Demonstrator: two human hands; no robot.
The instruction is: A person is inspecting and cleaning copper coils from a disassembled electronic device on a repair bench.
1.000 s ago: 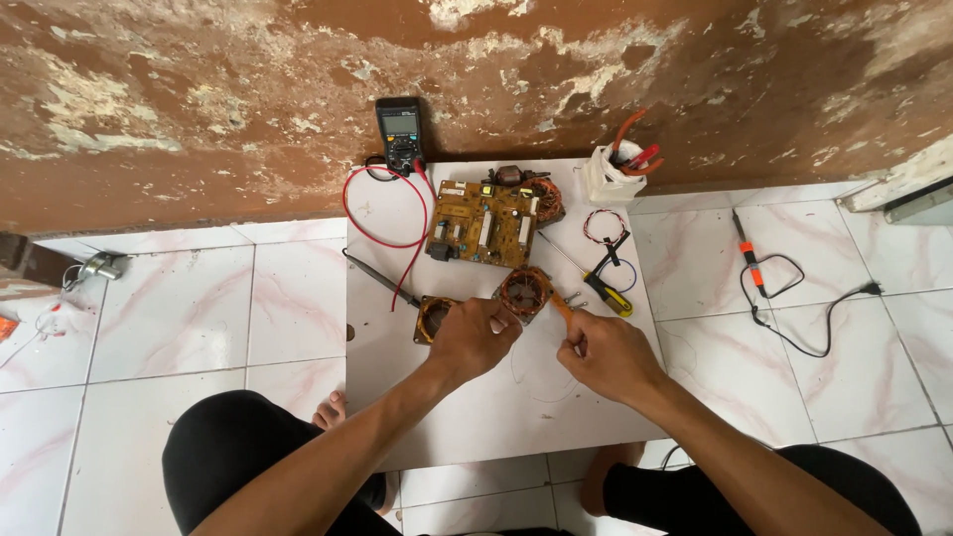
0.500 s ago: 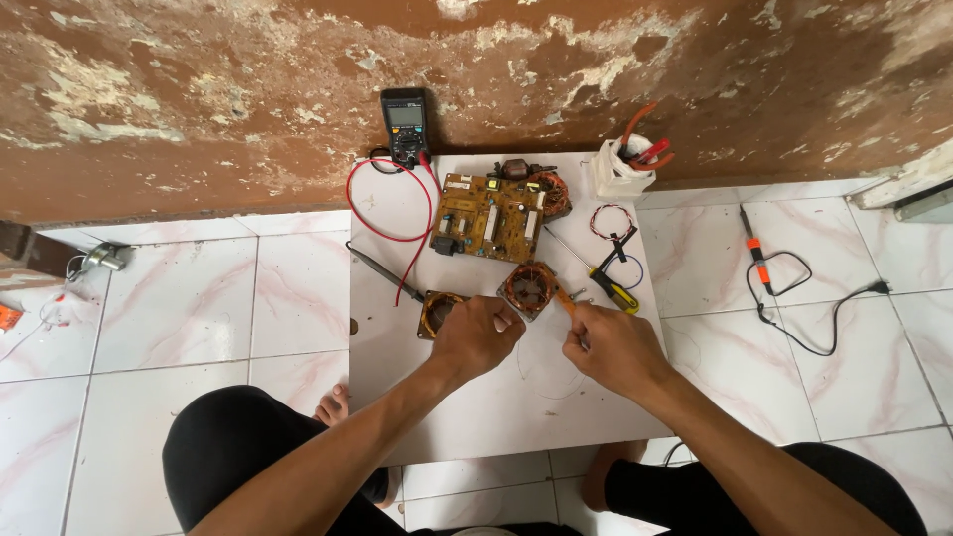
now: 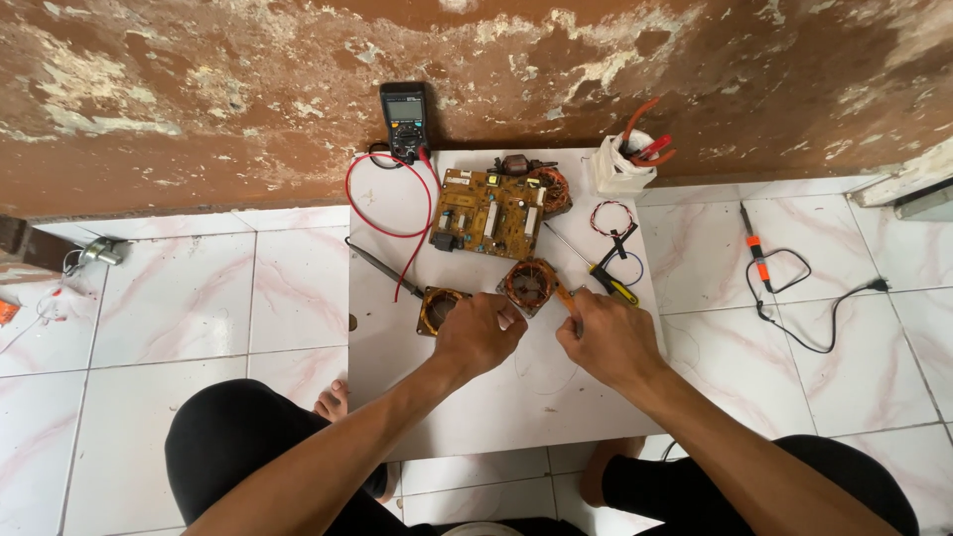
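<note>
On a low white table (image 3: 476, 392) my left hand (image 3: 478, 333) is closed beside a copper-wound coil (image 3: 529, 284), its fingers touching the coil's near edge. A second wound coil (image 3: 438, 309) lies just left of that hand. My right hand (image 3: 608, 335) pinches a small orange strip (image 3: 566, 296) that reaches the first coil's right side. Whether the left hand grips the coil or only steadies it is hidden by the fingers.
A brown circuit board (image 3: 491, 213) lies behind the coils, with a multimeter (image 3: 407, 117) and its red lead (image 3: 382, 213) at the wall. A screwdriver (image 3: 601, 278), a white cup of tools (image 3: 625, 164), and a soldering iron (image 3: 756, 250) with cord on the tiled floor are to the right.
Both hands stay at the coil; the view has shifted slightly, and my right hand's pinch sits closer to the coil's right edge.
</note>
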